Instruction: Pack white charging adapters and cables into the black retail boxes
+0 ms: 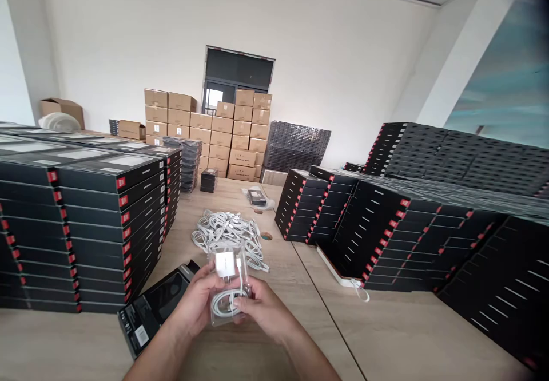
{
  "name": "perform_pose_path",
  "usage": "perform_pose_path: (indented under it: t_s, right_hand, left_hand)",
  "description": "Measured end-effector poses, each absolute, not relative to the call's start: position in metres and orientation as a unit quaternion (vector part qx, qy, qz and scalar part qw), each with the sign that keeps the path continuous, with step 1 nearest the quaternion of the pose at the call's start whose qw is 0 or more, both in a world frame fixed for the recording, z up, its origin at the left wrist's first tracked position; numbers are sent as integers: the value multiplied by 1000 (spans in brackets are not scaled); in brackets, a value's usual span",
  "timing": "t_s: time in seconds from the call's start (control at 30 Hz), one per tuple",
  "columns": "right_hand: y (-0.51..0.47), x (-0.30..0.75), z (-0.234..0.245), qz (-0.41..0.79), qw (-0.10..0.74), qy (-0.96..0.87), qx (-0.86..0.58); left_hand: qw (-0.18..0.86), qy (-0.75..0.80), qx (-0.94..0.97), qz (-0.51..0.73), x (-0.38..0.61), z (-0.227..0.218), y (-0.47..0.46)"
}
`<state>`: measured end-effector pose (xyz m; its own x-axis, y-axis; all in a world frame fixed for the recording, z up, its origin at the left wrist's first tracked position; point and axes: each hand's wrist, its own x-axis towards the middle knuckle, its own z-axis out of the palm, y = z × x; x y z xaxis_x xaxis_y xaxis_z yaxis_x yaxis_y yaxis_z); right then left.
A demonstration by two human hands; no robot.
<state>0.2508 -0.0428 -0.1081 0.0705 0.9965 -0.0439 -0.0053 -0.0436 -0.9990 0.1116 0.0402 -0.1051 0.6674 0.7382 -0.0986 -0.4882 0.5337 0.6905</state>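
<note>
Between my two hands is a clear plastic tray point(218, 316) with a white charger plug point(225, 264) in its upper part and a coiled white cable point(223, 305) below. My left hand point(198, 296) grips the tray's left side. On the right side, my right hand point(261, 302) holds it too, with the thumb over the coiled cable. Just beyond the tray lies a loose pile of white cables point(227, 229). An opened black box point(150, 306) with a dark insert rests under and beside my left forearm.
Tall stacks of black boxes stand at the left point(94, 226) and right point(386, 226) of the wooden table point(309, 312). A white flat case point(334, 266) with a strap leans by the right stack. Farther back are a small packaged item point(256, 197) and brown cartons point(221, 138).
</note>
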Motion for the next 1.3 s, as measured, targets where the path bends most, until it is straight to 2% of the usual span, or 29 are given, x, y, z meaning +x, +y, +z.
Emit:
perform_pose_path:
  t_s: [0.13, 0.27, 0.33, 0.47, 0.63, 0.73, 0.83, 0.9, 0.97, 1.03, 1.07, 1.13, 1.2, 1.3]
  right_hand:
    - [-43, 246, -107, 464, 512, -474, -546]
    - [-49, 252, -103, 524, 520, -465, -490]
    - [-51, 259, -102, 532, 549, -430, -480]
    - [-45, 271, -107, 474, 650, -344, -485]
    - [-37, 275, -112, 451, 700, -307, -461]
    - [-40, 274, -109, 453, 704, -323, -442]
    - [-45, 272, -104, 457, 673, -355, -460]
    - [-47, 273, -102, 449, 661, -362, -480]
    - [-47, 274, -102, 433, 669, -349, -493]
    - [-45, 276, -103, 416, 686, -322, -502]
    - [-44, 277, -103, 410, 695, -309, -504]
    - [-42, 280, -104, 402, 708, -288, -504]
    - [-41, 283, -106, 394, 719, -271, -504]
    - [-41, 286, -108, 381, 736, -247, -502]
  left_hand:
    - [871, 184, 316, 329, 108, -102, 40]
    - [892, 154, 315, 285, 103, -99, 42]
    - [892, 173, 306, 286, 102, -97, 42]
    - [884, 216, 307, 279, 102, -95, 39]
    - [873, 223, 360, 240, 103, -98, 34]
    - [867, 223, 392, 211, 105, -102, 29]
    - [859, 200, 432, 186, 105, -102, 27]
    - [832, 201, 469, 220, 102, -99, 31]
    - [751, 240, 528, 317, 96, -96, 43]
    - [599, 312, 619, 401, 87, -94, 58]
    - [507, 355, 675, 402, 82, -95, 65]
    - [328, 435, 771, 330, 74, -99, 77]
    - [198, 493, 817, 222, 69, -106, 82]
    - [136, 528, 832, 103, 64, -119, 85]
